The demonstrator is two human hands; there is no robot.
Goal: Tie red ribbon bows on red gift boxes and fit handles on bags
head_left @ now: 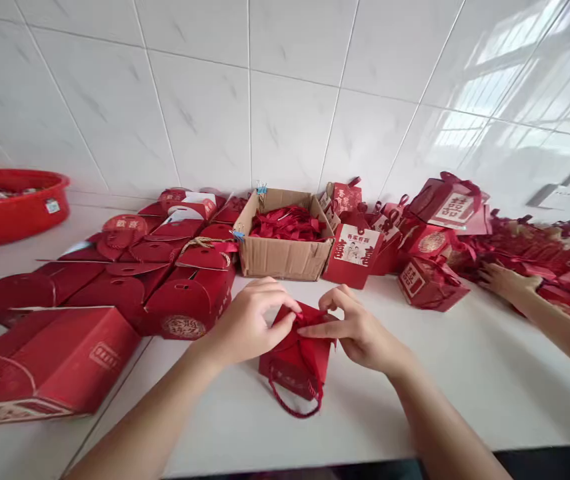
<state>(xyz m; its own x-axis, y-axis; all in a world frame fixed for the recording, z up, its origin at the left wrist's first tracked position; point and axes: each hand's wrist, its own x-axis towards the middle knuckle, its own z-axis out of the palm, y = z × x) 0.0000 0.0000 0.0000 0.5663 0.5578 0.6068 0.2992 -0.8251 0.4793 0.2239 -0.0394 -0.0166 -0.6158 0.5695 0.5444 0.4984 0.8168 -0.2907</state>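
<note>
Two hands' fingers (289,319) pinching ribbon (301,320) on red box (289,373), twisted-cord handle (299,412).

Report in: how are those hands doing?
Left hand pinching ribbon, right hand at it too. Red box underneath, cord loop in front. Carton behind.

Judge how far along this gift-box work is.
Perhaps midway. Looking done: ribbon-topped gift boxes, right of the cardboard box. In hand: one red gift box, left hand and right hand at its ribbon. Apparently remaining: the boxes at left, mostly showing no ribbon.
</note>
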